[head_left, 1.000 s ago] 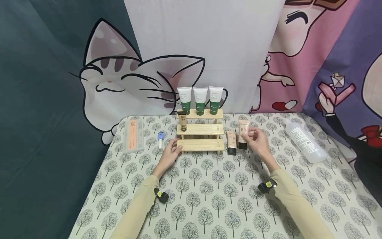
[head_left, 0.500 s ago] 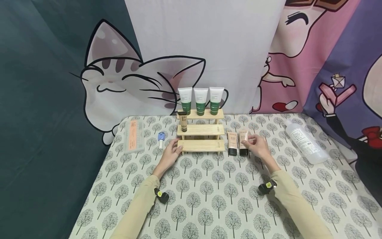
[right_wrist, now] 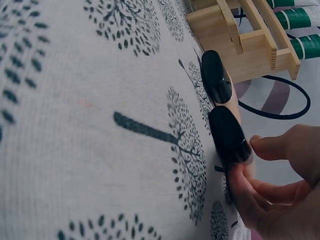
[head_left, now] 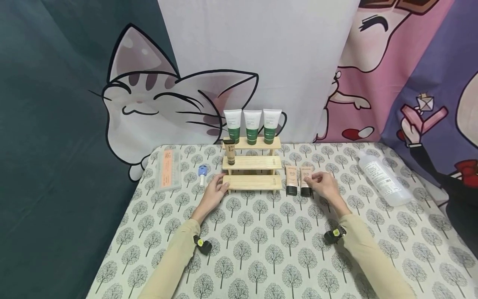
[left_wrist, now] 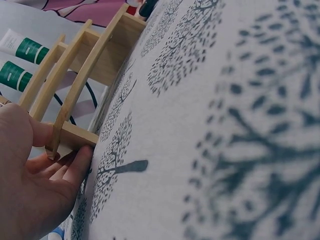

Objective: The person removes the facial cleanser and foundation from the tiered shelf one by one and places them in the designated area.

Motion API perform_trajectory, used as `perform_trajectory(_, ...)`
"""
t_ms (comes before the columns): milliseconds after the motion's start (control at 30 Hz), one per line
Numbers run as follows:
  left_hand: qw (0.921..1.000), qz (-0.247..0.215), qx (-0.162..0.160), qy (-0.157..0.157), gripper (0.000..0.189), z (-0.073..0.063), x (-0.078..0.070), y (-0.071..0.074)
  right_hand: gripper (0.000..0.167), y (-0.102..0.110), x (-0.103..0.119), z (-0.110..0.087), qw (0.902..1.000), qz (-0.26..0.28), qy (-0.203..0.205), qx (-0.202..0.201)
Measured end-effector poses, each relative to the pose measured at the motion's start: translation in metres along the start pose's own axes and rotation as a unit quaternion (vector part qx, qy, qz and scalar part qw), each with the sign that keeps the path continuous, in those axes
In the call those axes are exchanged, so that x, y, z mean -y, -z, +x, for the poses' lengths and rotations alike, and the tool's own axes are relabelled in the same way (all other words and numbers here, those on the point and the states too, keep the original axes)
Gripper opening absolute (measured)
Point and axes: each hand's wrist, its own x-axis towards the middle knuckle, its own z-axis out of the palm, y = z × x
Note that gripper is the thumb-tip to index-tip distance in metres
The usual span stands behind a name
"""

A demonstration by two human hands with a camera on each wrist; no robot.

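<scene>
My left hand [head_left: 214,192] grips the left end of the lowest step of a three-tier wooden display rack [head_left: 252,182]. In the left wrist view, the thumb lies over the step's end and the fingers reach below it. Right of the rack, two peach BB cream tubes with black caps lie side by side on the table. My right hand [head_left: 324,185] pinches the right BB cream tube [head_left: 306,175] at its right edge. The left BB cream tube [head_left: 291,176] lies untouched. In the right wrist view, the black caps [right_wrist: 227,132] face the camera and the peach bodies are mostly hidden.
Several tubes stand on the rack: green-and-white ones [head_left: 252,126] on top, a small brown-capped tube [head_left: 230,153] on the middle step. A flat clear case [head_left: 169,170] and a blue-and-white item [head_left: 202,173] lie left. A clear bottle [head_left: 384,178] lies at right.
My right hand has lowered the right BB cream tube from a raised position to lie flat beside the other one. The left hand has stayed at the rack.
</scene>
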Motion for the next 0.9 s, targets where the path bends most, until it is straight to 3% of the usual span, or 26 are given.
perform_trajectory(300, 1.0000, 0.008, 0.002, -0.006, 0.055, -0.002, -0.001, 0.001, 0.047, 0.012, 0.015, -0.010, 0.9956, -0.020, 0.069, -0.060)
perform_trajectory(533, 0.9995, 0.026, -0.003, -0.016, 0.052, -0.002, 0.001, -0.001, 0.046, 0.019, 0.043, -0.012, 0.9951, 0.005, 0.086, -0.049)
perform_trajectory(900, 0.9999, 0.012, 0.000, 0.002, 0.054, -0.002, 0.000, 0.000, 0.043, 0.016, 0.093, -0.015, 0.9912, 0.047, 0.120, -0.030)
